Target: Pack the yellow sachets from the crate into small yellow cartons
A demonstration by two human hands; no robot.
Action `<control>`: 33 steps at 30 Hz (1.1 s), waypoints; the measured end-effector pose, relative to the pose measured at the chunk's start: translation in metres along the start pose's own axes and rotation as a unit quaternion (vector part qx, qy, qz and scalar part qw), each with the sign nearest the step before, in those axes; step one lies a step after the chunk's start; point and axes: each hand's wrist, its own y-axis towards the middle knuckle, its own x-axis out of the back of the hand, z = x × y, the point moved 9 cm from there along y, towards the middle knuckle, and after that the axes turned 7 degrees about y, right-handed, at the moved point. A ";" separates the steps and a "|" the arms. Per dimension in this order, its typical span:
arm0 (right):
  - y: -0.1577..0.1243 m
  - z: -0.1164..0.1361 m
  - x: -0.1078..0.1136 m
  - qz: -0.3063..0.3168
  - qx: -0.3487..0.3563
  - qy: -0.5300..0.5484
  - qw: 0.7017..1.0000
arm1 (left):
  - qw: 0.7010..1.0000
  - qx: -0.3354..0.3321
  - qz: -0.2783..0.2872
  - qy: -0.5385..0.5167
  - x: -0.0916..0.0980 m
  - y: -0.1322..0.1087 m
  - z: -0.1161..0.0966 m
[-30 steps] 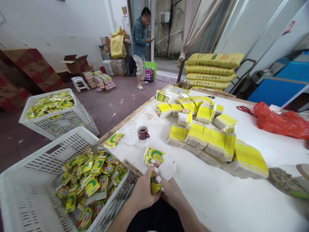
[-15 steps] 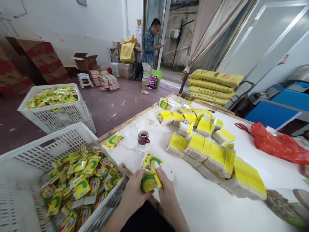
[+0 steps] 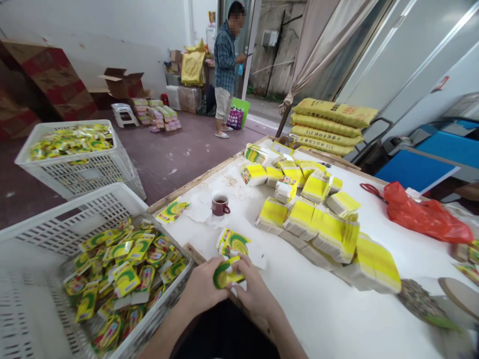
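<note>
Both my hands hold one small yellow-and-green printed carton [image 3: 221, 277] above the table's near edge. My left hand [image 3: 202, 285] grips its left end, with the fingers mostly hidden behind it. At the carton's right end, my right hand [image 3: 255, 285] pinches it between thumb and fingers. Just beyond lies a small pile of flat printed cartons [image 3: 234, 243] on the white tabletop [image 3: 295, 309]. To my left a white plastic crate [image 3: 123, 192] contains many yellow-and-green cartons [image 3: 125, 279], lying loose.
Stacks of yellow cartons [image 3: 303, 214] cover the table's middle. A dark red mug [image 3: 220, 204] with dark liquid stands near the left edge. A red plastic bag [image 3: 422, 214] lies at right. Another filled crate [image 3: 75, 169] stands on the floor. A person [image 3: 225, 65] stands by the doorway.
The carton in my hands has turned and tilted slightly, and my right fingers have shifted round onto its right end. The view has shifted a little.
</note>
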 end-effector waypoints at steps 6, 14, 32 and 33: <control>0.003 -0.021 0.024 -0.109 0.003 0.094 0.990 | 0.907 0.074 -0.194 -0.366 0.022 -0.017 0.033; 0.013 -0.064 0.079 -0.174 -0.129 -0.137 0.966 | 0.746 0.196 -0.251 -0.585 -0.008 -0.026 0.070; 0.024 -0.081 0.042 -0.118 -0.161 -0.277 0.940 | 0.800 0.248 -0.147 -0.526 -0.048 -0.019 0.049; 0.024 -0.080 0.042 -0.116 -0.161 -0.276 0.940 | 0.801 0.249 -0.143 -0.525 -0.048 -0.019 0.047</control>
